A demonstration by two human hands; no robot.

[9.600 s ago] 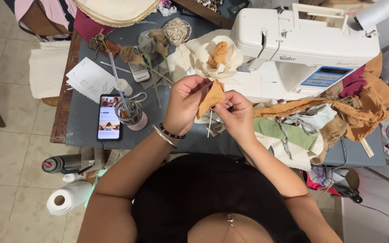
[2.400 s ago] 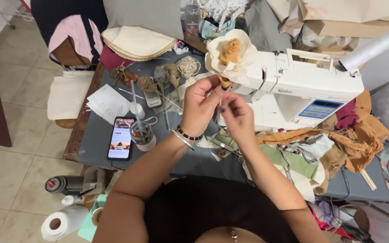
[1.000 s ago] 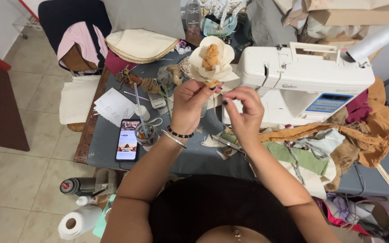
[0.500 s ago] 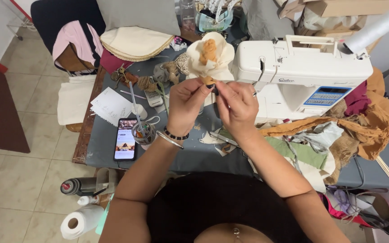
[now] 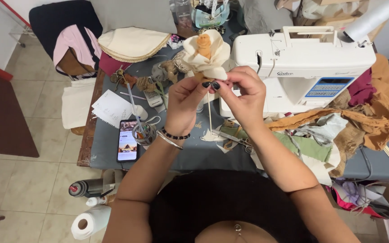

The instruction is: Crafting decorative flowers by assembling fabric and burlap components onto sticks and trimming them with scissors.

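a small round jar (image 5: 144, 133) stands on the grey table (image 5: 190, 153) just beside a phone (image 5: 127, 146) lying screen up; thin rods or pencils lean out of the jar, and what else sits inside is too small to tell. on the floor at the table's near left corner are a dark bottle (image 5: 86, 187) lying on its side and a white paper roll (image 5: 91, 222).

the person holds a fabric flower (image 5: 205, 53) up over the table, in front of the white sewing machine (image 5: 302, 67). the flower has broad cream petals curled around a small tan centre, and it sits on top of a thin pale stick (image 5: 210, 112) that hangs straight down toward the table (its lower end stops just above some cloth scraps). the left hand (image 5: 186, 101) and the right hand (image 5: 245, 96) meet right under the bloom, their fingers (image 5: 212, 84) pinched shut on the base of the flower where the stick begins; dark nails show on the fingertips. the left wrist wears a beaded bracelet (image 5: 174, 136) and a thin bangle.

scissors (image 5: 232, 139) lie on the table below the hands, near scraps of green, orange and tan cloth (image 5: 338, 130) heaped to the right.
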